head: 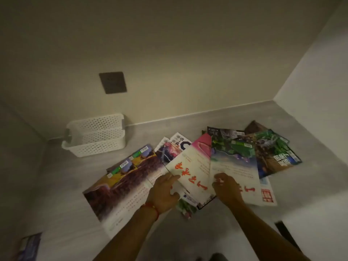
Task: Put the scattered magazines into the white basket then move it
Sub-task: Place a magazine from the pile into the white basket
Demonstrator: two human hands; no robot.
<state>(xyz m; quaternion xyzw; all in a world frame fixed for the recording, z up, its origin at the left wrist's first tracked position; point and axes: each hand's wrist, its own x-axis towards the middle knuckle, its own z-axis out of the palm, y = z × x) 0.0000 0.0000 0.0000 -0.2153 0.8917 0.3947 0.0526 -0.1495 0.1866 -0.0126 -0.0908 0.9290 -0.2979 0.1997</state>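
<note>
Several magazines lie fanned out and overlapping on the grey floor. In the middle is a white and pink magazine with red characters (190,166). My left hand (163,193) grips its near left edge, fingers under and thumb beside it. My right hand (227,187) rests with curled fingers on a blue and white magazine (235,166) just to the right. A brown and purple magazine (122,187) lies at the left, and green-covered magazines (271,149) at the right. The white perforated basket (101,147) stands empty by the wall, beyond and left of the pile.
A dark square wall plate (113,82) sits on the wall above the basket. A white wall (320,102) closes off the right side. One more purple magazine (30,245) lies at the bottom left corner. A dark object (284,230) shows at the lower right.
</note>
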